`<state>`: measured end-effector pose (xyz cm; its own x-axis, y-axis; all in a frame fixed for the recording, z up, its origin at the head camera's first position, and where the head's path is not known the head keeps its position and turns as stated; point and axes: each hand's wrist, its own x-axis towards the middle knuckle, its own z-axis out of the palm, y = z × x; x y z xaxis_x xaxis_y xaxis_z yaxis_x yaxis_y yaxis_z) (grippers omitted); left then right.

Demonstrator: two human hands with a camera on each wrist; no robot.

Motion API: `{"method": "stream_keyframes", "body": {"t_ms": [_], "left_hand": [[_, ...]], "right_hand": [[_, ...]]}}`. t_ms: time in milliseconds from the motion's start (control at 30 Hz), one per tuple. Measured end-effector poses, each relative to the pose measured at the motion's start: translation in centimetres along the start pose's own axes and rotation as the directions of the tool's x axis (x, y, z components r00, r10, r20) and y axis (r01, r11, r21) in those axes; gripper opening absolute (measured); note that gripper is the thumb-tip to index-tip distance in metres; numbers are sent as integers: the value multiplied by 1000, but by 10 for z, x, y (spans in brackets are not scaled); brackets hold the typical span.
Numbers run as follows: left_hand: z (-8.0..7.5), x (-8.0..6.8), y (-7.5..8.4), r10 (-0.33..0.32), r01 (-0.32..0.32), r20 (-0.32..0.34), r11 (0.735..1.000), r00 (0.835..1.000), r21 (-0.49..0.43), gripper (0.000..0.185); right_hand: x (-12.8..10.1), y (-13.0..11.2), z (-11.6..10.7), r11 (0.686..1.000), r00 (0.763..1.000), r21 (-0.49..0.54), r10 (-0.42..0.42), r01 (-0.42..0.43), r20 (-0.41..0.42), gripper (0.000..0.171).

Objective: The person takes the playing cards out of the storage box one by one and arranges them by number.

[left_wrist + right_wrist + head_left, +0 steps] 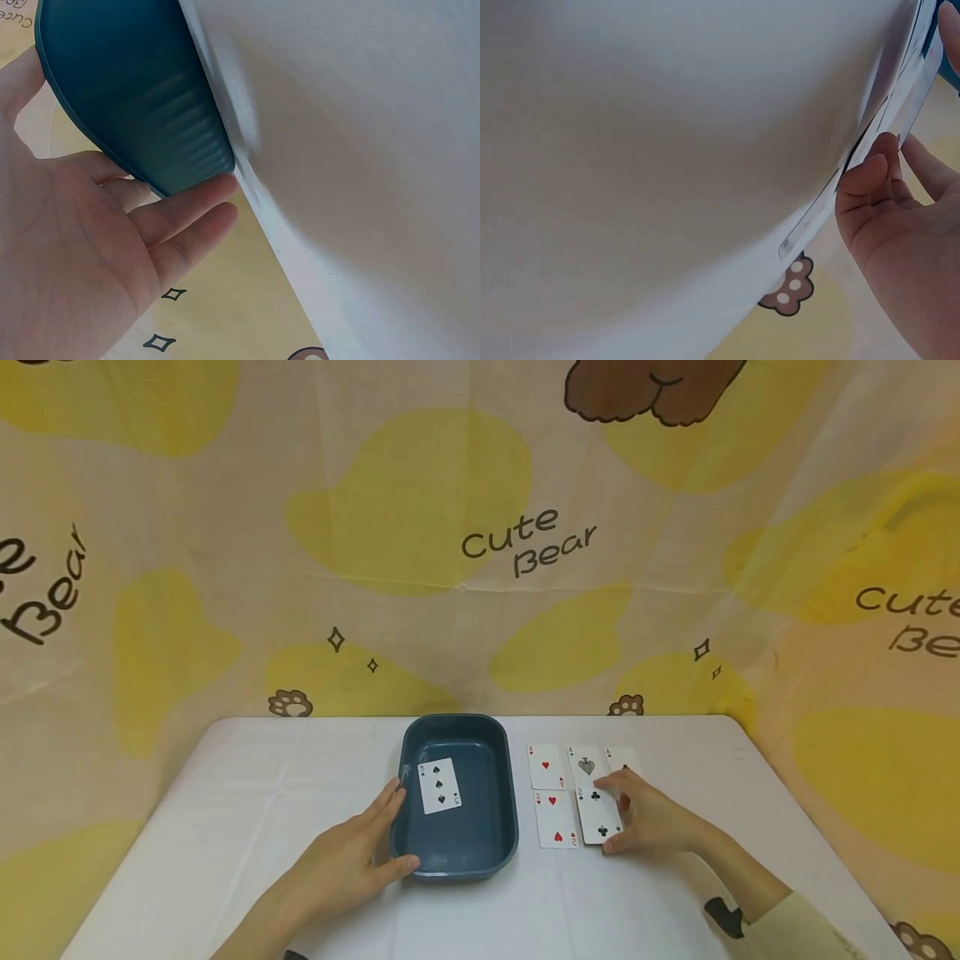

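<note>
My left hand (347, 860) rests at the left side of a dark blue tray (515, 827), its fingers fairly straight along the outer wall and the thumb at the near-left rim. Inside the tray lies a three of spades (429, 789), face up. My right hand (654, 817) pinches a two of clubs (594, 818) between thumb and fingers, close over the table. Left of that card is a two of hearts (553, 822). Behind them an ace of hearts (546, 767) and an ace of spades (585, 763) form a row with another ace (619, 756), partly hidden by my right hand.
A white cloth covers the table (300, 760). Behind it hangs a yellow-patterned curtain (420, 635) with printed words and paw prints, close to the table's back edge. The cards lie just right of the tray.
</note>
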<state>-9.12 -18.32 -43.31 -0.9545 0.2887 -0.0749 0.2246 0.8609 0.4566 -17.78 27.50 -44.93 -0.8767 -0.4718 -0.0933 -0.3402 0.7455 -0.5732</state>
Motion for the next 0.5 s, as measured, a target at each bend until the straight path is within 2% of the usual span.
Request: {"method": "stream_keyframes", "body": {"t_ms": [500], "left_hand": [[0,0,1,-10,10,2,1000,1000,2,99]], "right_hand": [[-1,3,1,999,999,-45,-27,29,33,90]]}}
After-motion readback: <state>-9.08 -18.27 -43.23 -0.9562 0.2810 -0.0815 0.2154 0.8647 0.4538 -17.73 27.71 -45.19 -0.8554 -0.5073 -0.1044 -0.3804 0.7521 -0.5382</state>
